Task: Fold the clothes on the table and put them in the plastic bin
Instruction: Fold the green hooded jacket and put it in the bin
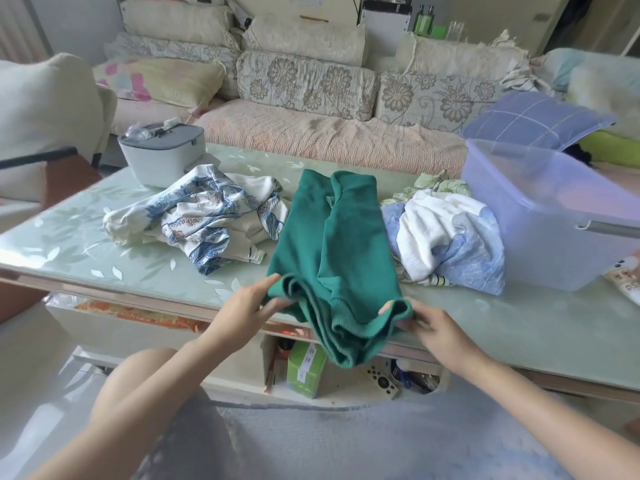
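A green sweatshirt (332,244) lies lengthwise in the middle of the glass-topped table (104,251), its ribbed hem hanging over the near edge. My left hand (249,306) pinches the hem's left corner. My right hand (426,323) pinches the hem's right corner. A crumpled white garment with a blue floral print (204,216) lies to the left of the sweatshirt. To its right sits a heap of white and light blue clothes (446,237). The clear plastic bin (540,216) stands at the table's right end; I see nothing inside it.
A grey and white lidded box (162,150) stands at the table's far left. Behind the table runs a sofa (311,98) with cushions. A blue checked pillow (533,119) lies behind the bin. The shelf under the table holds a green box (304,368) and a remote control (381,379).
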`<control>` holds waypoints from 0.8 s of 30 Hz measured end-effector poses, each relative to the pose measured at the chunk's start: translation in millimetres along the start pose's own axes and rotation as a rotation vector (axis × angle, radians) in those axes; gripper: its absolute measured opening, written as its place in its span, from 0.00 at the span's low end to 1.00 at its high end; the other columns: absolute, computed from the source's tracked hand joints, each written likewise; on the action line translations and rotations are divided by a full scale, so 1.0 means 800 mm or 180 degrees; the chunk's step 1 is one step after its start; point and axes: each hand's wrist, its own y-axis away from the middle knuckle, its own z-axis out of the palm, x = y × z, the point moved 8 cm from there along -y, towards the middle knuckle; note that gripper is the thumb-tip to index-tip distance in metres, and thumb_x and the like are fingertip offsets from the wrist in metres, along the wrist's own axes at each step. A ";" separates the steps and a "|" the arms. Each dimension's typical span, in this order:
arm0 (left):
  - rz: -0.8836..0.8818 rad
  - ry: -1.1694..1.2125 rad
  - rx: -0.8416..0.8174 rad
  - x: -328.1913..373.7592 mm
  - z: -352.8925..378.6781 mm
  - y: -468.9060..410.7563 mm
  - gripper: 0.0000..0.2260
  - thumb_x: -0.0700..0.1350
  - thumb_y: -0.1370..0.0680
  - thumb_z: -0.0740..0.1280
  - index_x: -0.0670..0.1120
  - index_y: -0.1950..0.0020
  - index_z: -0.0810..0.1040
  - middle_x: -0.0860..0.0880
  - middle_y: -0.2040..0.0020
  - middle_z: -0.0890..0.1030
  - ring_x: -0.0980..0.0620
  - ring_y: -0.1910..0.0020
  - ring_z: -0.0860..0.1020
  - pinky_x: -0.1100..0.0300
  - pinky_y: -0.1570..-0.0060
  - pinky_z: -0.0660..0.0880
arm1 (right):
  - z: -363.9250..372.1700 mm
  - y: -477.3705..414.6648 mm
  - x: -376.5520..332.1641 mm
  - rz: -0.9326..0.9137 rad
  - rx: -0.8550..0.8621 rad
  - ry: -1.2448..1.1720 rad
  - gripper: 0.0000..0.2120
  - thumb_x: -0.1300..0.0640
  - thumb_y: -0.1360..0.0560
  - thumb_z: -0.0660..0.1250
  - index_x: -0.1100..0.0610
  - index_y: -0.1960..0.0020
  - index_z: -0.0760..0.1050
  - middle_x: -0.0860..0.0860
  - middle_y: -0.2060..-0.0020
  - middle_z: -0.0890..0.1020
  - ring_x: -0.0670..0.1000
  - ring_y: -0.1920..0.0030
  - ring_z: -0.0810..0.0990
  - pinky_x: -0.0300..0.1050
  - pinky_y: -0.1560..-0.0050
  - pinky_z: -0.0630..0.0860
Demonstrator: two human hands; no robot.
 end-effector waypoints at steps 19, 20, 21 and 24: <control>0.0055 -0.0695 0.0870 -0.046 0.004 -0.060 0.16 0.42 0.26 0.70 0.47 0.38 0.75 0.47 0.38 0.73 0.47 0.38 0.72 0.51 0.36 0.68 | -0.020 -0.068 0.025 -0.0269 0.0881 0.2147 0.24 0.65 0.24 0.65 0.50 0.31 0.71 0.47 0.35 0.74 0.45 0.37 0.71 0.46 0.34 0.68; 0.0182 -0.0574 0.0612 -0.045 0.008 -0.059 0.15 0.49 0.24 0.68 0.49 0.38 0.76 0.50 0.36 0.72 0.51 0.36 0.71 0.52 0.34 0.68 | -0.013 -0.064 0.023 -0.0452 0.0613 0.2187 0.21 0.63 0.23 0.63 0.50 0.32 0.71 0.44 0.35 0.75 0.41 0.36 0.70 0.48 0.33 0.68; 0.0093 -0.0459 0.0229 -0.047 0.016 -0.058 0.20 0.61 0.25 0.63 0.52 0.37 0.75 0.53 0.32 0.70 0.55 0.33 0.69 0.55 0.31 0.64 | -0.007 -0.059 0.027 -0.0370 0.0299 0.2127 0.19 0.55 0.21 0.60 0.48 0.31 0.70 0.41 0.35 0.73 0.38 0.36 0.68 0.48 0.32 0.67; -0.0343 -0.0163 -0.0552 -0.068 0.038 -0.049 0.40 0.80 0.38 0.54 0.62 0.31 0.67 0.60 0.25 0.55 0.61 0.28 0.57 0.57 0.28 0.56 | 0.002 -0.043 0.046 0.0070 -0.0396 0.1914 0.31 0.30 0.26 0.49 0.40 0.26 0.55 0.34 0.30 0.59 0.33 0.30 0.54 0.40 0.26 0.53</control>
